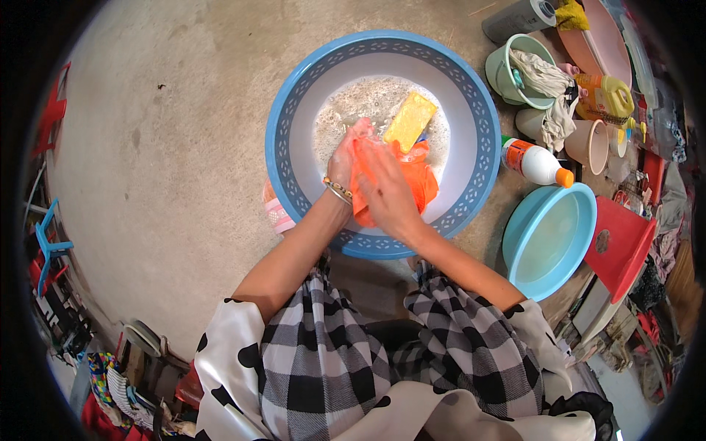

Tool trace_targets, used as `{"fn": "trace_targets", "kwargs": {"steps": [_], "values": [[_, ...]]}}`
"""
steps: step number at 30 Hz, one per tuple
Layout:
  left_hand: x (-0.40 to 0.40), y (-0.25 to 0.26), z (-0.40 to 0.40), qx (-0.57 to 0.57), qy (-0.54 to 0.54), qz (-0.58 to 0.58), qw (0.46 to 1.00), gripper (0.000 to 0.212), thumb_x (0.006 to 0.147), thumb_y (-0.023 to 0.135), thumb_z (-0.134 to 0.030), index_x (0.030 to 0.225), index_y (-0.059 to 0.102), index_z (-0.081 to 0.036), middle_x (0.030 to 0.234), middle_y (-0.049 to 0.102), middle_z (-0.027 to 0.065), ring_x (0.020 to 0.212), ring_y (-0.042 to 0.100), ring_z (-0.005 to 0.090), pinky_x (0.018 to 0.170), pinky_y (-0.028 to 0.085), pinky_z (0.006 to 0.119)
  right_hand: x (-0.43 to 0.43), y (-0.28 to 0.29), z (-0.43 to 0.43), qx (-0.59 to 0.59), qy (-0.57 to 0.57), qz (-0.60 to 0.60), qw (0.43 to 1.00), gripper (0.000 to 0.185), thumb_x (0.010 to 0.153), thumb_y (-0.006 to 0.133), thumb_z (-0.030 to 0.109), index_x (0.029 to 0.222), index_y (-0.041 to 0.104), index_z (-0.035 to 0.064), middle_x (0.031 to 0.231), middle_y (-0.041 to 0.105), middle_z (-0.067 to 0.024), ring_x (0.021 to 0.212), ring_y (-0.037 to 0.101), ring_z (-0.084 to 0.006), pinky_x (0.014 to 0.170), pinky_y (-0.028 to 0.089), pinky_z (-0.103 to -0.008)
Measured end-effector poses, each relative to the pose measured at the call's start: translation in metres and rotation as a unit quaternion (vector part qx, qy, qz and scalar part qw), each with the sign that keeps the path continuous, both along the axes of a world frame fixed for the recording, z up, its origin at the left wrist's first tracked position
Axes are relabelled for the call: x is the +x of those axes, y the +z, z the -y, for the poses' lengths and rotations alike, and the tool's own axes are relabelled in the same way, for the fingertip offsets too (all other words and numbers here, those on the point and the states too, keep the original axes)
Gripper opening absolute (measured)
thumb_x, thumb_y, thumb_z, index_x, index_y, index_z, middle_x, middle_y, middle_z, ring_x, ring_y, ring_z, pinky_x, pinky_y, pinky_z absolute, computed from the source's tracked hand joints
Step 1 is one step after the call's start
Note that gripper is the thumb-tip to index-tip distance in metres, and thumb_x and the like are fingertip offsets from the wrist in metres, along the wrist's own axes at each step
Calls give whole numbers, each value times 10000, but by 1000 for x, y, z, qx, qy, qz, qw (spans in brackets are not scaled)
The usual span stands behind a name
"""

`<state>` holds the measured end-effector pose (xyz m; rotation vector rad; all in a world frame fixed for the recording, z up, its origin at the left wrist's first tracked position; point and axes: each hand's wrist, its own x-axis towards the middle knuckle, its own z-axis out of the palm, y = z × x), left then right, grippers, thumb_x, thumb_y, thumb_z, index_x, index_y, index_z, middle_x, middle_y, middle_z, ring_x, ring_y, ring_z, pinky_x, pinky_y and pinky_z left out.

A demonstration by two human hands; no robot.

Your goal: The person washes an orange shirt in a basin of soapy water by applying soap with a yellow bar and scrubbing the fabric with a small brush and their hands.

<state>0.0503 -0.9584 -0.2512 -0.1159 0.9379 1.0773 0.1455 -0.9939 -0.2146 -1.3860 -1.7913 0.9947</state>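
Both my hands meet over the large blue-rimmed plastic basin [287,182], with an orange cloth [422,182] pressed between them. My left hand [343,157] is on the left side of the cloth, palm turned inward, a beaded band and a bangle at the wrist. Across the cloth from the right lies my right hand [389,193], fingers stretched flat over it. Part of the cloth spreads right, down into the sudsy water [353,96]. A yellow sponge-like block [411,121] rests at the cloth's upper edge, with a small blue bit beside it.
Right of the basin lie a white bottle with an orange cap [543,165] and a light-blue basin of cloudy water [551,242]. Behind them are a pale green bucket with rags [499,71], a yellow jug [615,99] and a red plastic stool [620,242]. Concrete floor [182,138] stretches left.
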Motion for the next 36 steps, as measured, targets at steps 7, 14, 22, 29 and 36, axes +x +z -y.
{"fn": "trace_targets", "kwargs": {"steps": [7,14,22,29,36], "values": [[35,37,6,-7,-42,189,981,444,960,304,-375,1289,408,-96,1237,513,88,1119,506,247,993,371,422,34,-20,-62,-132,-58,-68,987,357,897,459,178,1204,485,-1,1215,483,-167,1157,444,-284,980,338,-371],[2,20,16,69,25,162,984,493,957,310,-411,1351,338,-115,1340,426,85,1200,439,229,1005,364,407,-4,9,-24,14,29,80,996,357,946,408,252,1203,480,15,1213,504,-92,1103,485,-173,879,405,-266],[-9,16,-11,50,58,107,991,443,965,315,-373,1310,386,-105,1281,480,72,1167,466,204,982,382,370,-22,24,-31,-9,11,-13,1000,350,917,445,234,1172,515,5,1190,521,-149,1061,513,-214,887,409,-304],[35,52,-10,-5,-3,124,992,443,970,308,-359,1309,384,-84,1301,466,86,1207,429,222,1016,339,374,13,-11,-77,-292,-132,-254,913,333,924,403,174,1195,492,2,1260,471,-201,1235,405,-276,1016,316,-354],[52,58,-7,134,54,4,989,455,974,343,-324,1354,329,-74,1385,361,69,1269,335,176,1045,285,320,6,-14,-70,-49,-21,7,999,389,949,367,252,1233,460,3,1311,429,-192,1242,392,-264,1035,295,-358]]}}
